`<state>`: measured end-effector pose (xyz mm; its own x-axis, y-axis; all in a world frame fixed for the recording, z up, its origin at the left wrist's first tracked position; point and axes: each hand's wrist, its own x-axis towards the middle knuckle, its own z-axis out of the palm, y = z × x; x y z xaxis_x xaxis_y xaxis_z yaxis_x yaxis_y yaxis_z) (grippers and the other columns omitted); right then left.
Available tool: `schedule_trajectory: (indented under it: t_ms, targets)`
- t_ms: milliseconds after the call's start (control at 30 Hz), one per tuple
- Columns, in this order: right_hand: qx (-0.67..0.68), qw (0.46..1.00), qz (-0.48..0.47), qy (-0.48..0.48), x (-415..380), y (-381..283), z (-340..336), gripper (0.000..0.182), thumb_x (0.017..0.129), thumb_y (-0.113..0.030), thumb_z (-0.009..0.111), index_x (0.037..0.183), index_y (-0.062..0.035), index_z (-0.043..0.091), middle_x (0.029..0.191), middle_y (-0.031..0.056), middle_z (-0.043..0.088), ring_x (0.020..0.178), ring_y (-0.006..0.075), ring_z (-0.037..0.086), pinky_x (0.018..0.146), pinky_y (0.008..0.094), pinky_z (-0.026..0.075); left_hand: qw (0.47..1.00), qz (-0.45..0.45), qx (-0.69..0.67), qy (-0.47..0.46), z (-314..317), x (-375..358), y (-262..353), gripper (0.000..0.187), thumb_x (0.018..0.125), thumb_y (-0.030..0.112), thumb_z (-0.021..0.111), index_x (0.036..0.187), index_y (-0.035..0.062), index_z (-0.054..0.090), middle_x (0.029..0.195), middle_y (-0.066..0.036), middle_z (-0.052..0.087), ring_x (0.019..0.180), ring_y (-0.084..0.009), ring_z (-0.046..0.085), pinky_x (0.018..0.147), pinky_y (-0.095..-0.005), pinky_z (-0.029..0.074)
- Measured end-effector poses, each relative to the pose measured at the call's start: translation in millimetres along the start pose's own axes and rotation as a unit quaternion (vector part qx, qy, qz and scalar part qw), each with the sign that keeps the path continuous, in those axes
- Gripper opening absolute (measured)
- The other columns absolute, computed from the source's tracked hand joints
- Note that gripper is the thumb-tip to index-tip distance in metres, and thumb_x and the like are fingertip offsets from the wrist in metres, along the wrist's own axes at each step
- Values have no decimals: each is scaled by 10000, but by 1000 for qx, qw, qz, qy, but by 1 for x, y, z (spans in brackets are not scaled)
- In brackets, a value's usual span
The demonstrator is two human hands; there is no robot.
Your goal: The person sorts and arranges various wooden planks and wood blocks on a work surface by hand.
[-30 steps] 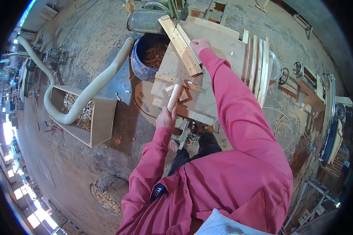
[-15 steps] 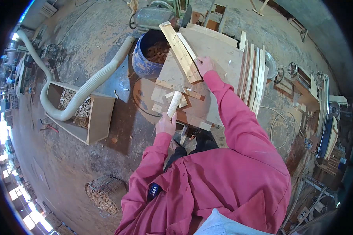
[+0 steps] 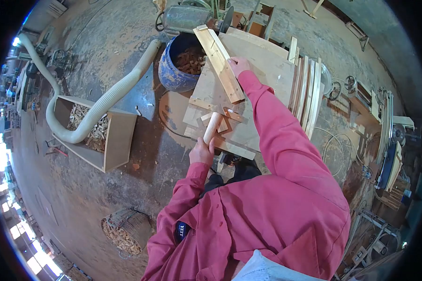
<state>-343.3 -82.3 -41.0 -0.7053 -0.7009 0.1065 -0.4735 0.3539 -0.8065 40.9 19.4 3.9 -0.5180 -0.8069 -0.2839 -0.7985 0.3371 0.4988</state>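
Observation:
My left hand (image 3: 201, 151) is closed round the lower end of a pale round wooden piece (image 3: 213, 127), which slants up over the near edge of the worktable (image 3: 270, 77). My right hand (image 3: 239, 66) rests against the right edge of a long wooden board (image 3: 219, 64); whether its fingers grip the board is hard to make out. A narrower strip lies along the board's upper right side. Beneath the round piece's upper end is a wooden crosspiece (image 3: 202, 103) with small blocks around it.
Long strips (image 3: 309, 96) line the table's right side. A blue barrel (image 3: 172, 74) of offcuts stands left of the table, a machine (image 3: 187, 19) behind it. Farther left, a ribbed hose (image 3: 126, 86) crosses a wooden bin (image 3: 119, 140). A wire basket (image 3: 126, 232) sits on the floor.
The long board now lies over the narrow strip that was at its right. My right hand has shifted up and left, and the round piece in my left hand has moved slightly right.

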Motion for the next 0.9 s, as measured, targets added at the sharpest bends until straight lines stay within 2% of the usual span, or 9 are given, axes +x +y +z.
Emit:
schedule_trajectory:
  t_ms: [333, 433, 533, 600, 633, 700, 733, 833, 900]
  targets:
    - [-14, 999, 42, -2, 13, 13, 0, 270, 919, -349, 678, 1046, -148, 806, 995, 164, 759, 934, 374, 722, 850, 435, 555, 998, 46, -10, 49, 40, 18, -23, 446, 1020, 478, 583, 989, 39, 511, 804, -242, 697, 773, -473, 691, 670, -573, 529]
    - [-81, 994, 72, 5, 17, 18, -10, 278, 900, -369, 686, 1034, -159, 809, 1011, 159, 759, 962, 358, 726, 885, 431, 557, 998, 34, -9, 48, 38, 17, -20, 446, 1026, 475, 577, 977, 37, 514, 817, -242, 702, 780, -475, 688, 684, -582, 521]
    - [-86, 993, 84, 21, 22, 41, -10, 355, 880, -428, 700, 1107, -171, 792, 1068, 151, 763, 1019, 349, 718, 931, 430, 547, 998, 32, -11, 44, 35, 17, -15, 463, 1026, 496, 563, 983, 37, 519, 833, -258, 700, 801, -486, 683, 705, -590, 517]
    - [-69, 990, 60, 111, 0, 29, -17, 410, 835, -402, 794, 1124, -110, 788, 1015, 126, 774, 944, 268, 730, 865, 394, 557, 999, 31, -2, 36, 29, 14, -13, 476, 1025, 509, 554, 997, 35, 520, 853, -268, 701, 813, -490, 686, 711, -593, 525]
    - [-71, 989, 61, 112, -11, 22, -17, 410, 835, -402, 794, 1124, -110, 788, 1015, 126, 774, 944, 268, 730, 865, 394, 557, 999, 32, 11, 30, 26, 13, -13, 490, 1024, 523, 546, 1010, 33, 521, 872, -277, 703, 826, -493, 689, 718, -597, 532]
    - [-135, 977, -86, 143, -29, 11, -20, 502, 813, -417, 824, 1183, -85, 761, 989, 126, 760, 932, 260, 714, 860, 384, 553, 999, 34, 12, 24, 20, 11, -12, 504, 1024, 533, 537, 1015, 29, 521, 872, -284, 701, 825, -497, 688, 717, -596, 533]
    - [-95, 994, -29, 40, -31, 7, -27, 549, 819, -434, 819, 1236, -86, 737, 980, 159, 736, 924, 284, 703, 848, 390, 555, 999, 36, 13, 20, 17, 10, -11, 518, 1024, 543, 529, 1019, 25, 521, 872, -291, 700, 824, -500, 687, 717, -596, 534]
    - [-48, 997, 34, -54, -34, 3, -37, 567, 826, -426, 818, 1277, -99, 716, 1023, 173, 727, 956, 294, 701, 857, 403, 553, 1000, 17, 12, 8, 4, 3, -6, 529, 1021, 547, 534, 1012, 18, 523, 867, -297, 698, 819, -500, 687, 717, -597, 534]
    - [-54, 998, 27, -26, -31, 22, -33, 549, 833, -409, 813, 1277, -102, 716, 1018, 172, 730, 955, 306, 704, 864, 409, 553, 1000, 13, 12, 9, -4, 0, -4, 534, 1018, 550, 538, 1012, 17, 530, 864, -293, 700, 815, -497, 689, 714, -595, 535]
